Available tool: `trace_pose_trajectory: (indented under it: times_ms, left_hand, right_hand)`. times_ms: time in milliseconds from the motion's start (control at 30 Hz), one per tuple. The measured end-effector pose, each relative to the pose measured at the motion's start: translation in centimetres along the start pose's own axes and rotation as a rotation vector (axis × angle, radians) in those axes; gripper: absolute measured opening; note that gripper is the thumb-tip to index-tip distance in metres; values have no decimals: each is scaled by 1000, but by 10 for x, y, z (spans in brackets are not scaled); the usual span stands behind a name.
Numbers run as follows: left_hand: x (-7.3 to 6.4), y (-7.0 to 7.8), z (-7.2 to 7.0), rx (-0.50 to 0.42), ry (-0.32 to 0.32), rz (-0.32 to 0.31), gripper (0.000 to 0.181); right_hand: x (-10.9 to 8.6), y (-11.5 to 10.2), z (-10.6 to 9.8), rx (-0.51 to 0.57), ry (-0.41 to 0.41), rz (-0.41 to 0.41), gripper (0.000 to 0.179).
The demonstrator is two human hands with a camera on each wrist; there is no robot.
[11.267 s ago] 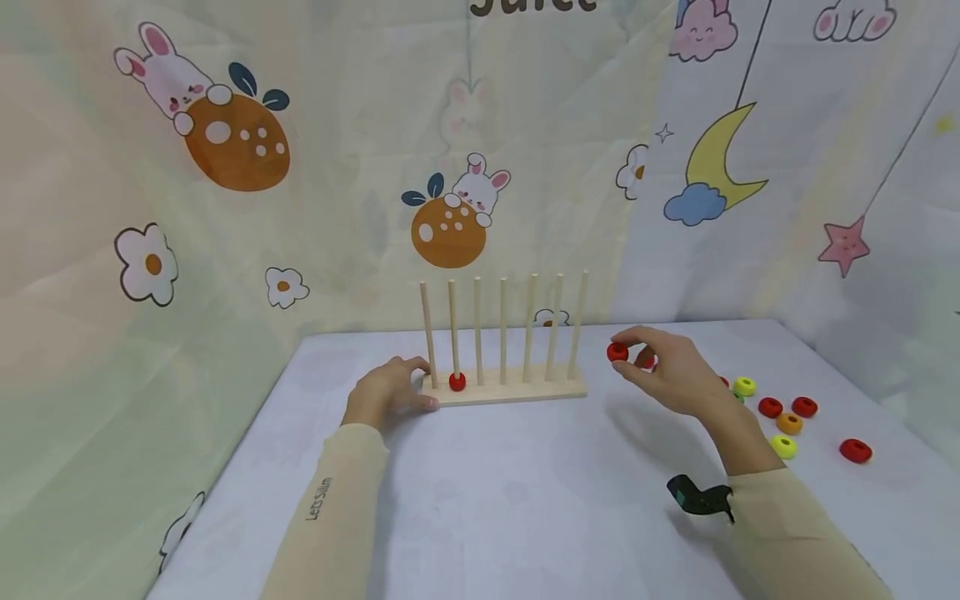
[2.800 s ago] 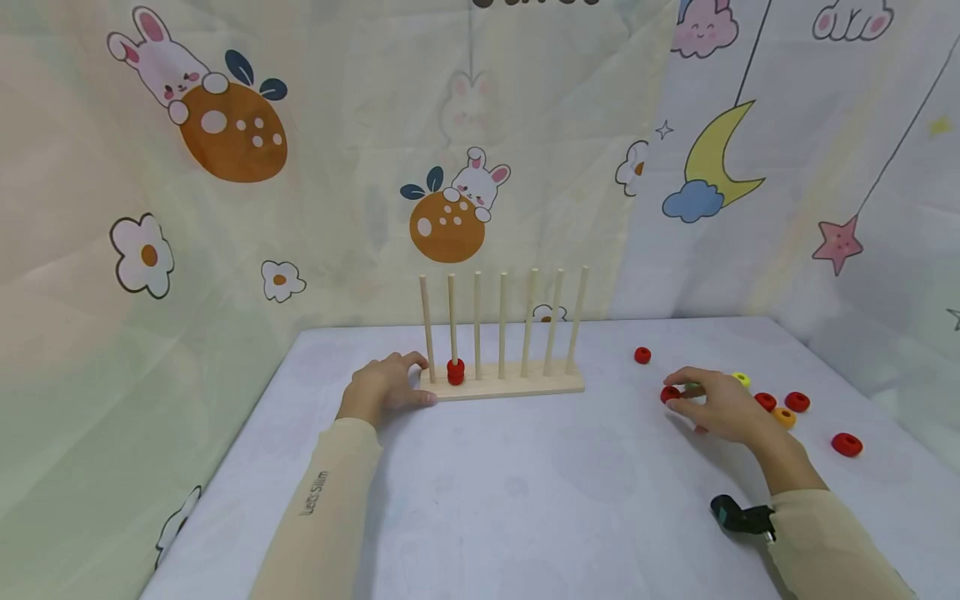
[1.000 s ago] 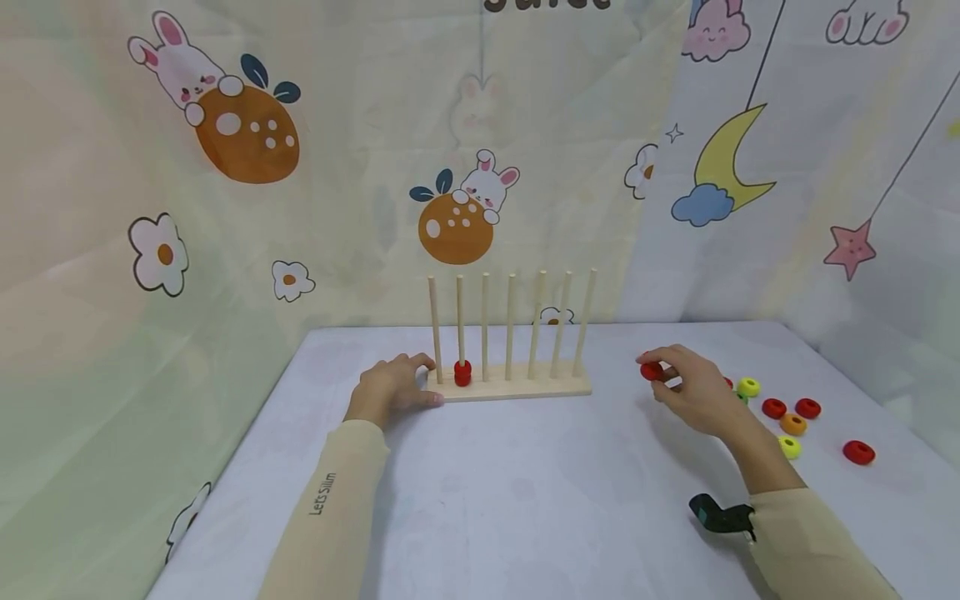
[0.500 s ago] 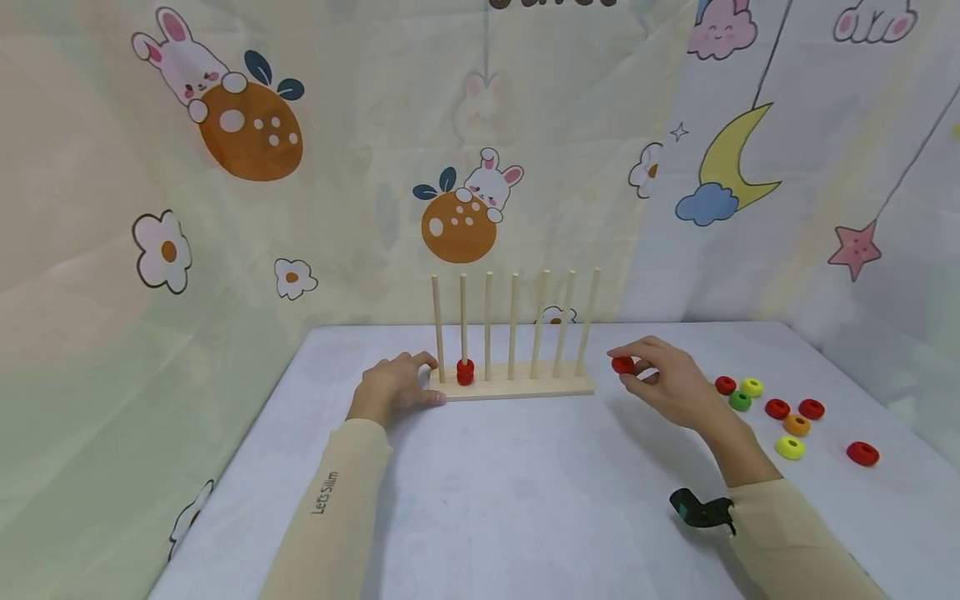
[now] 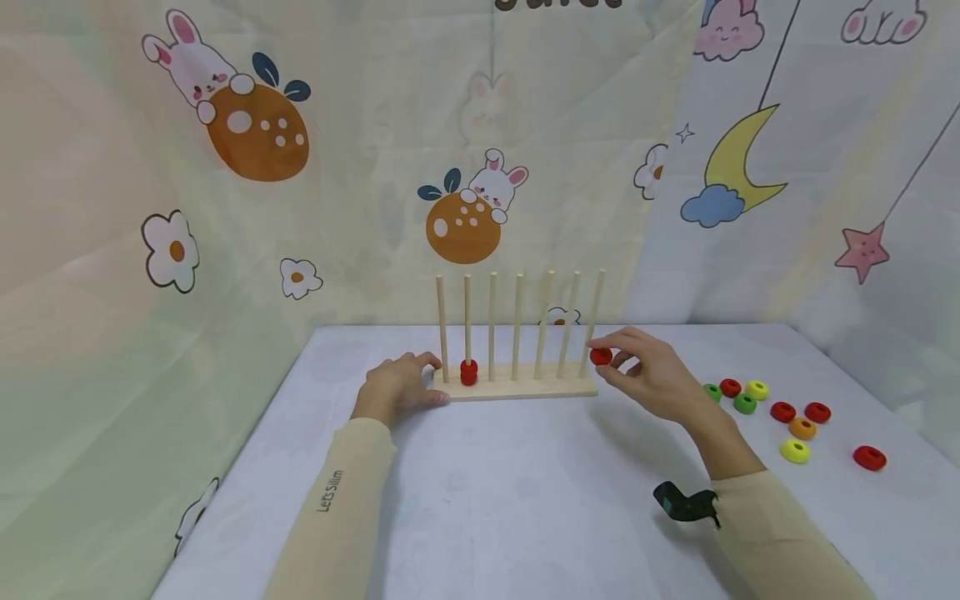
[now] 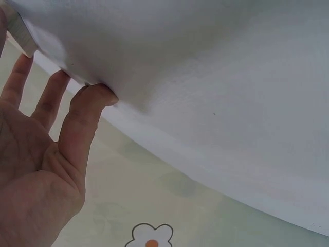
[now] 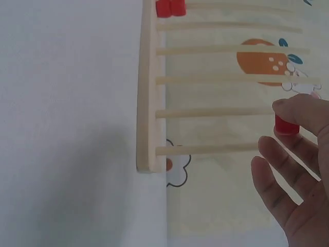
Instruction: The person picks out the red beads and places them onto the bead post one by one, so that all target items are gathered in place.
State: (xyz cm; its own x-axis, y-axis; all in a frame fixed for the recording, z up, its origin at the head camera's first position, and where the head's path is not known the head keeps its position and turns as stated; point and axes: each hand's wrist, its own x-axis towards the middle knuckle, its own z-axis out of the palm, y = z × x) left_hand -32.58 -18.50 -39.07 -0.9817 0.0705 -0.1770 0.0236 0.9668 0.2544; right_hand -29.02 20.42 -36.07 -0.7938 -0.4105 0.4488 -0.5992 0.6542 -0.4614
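Observation:
A wooden peg rack (image 5: 517,390) stands at the back of the table, a row of upright pegs on a long flat base. Two red beads (image 5: 468,372) are stacked at the bottom of its second peg from the left. My left hand (image 5: 397,387) holds the left end of the base, thumb along the front and fingers reaching behind. In the left wrist view the base's corner (image 6: 19,33) shows by the fingertips. Between thumb and index finger, my right hand (image 5: 648,379) pinches another red bead (image 7: 287,125), raised beside the rack's rightmost peg; its other fingers are spread.
Loose beads lie on the right side of the white table (image 5: 495,500): several red, a yellow bead (image 5: 795,452) and another yellow one, two green ones including a green bead (image 5: 745,403), and an orange bead (image 5: 802,428). A printed cloth (image 5: 360,167) hangs behind.
A second red bead has joined the first on the peg since the oldest frame. Over the last second my right hand has carried another red bead leftward to the rack. My left hand stays put.

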Motion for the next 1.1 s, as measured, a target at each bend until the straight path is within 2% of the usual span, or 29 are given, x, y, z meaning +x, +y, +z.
trace_pose_trajectory:
  times_ms: [533, 867, 1100]
  left_hand:
    - [1, 2, 2, 6, 4, 2, 66]
    - [0, 1, 2, 1, 3, -6, 65]
    - [0, 2, 2, 1, 5, -5, 66]
  right_hand:
    - [23, -16, 17, 39, 30, -111, 42]
    - [39, -29, 20, 102, 60, -132, 38]
    - [49, -39, 30, 144, 113, -177, 36]
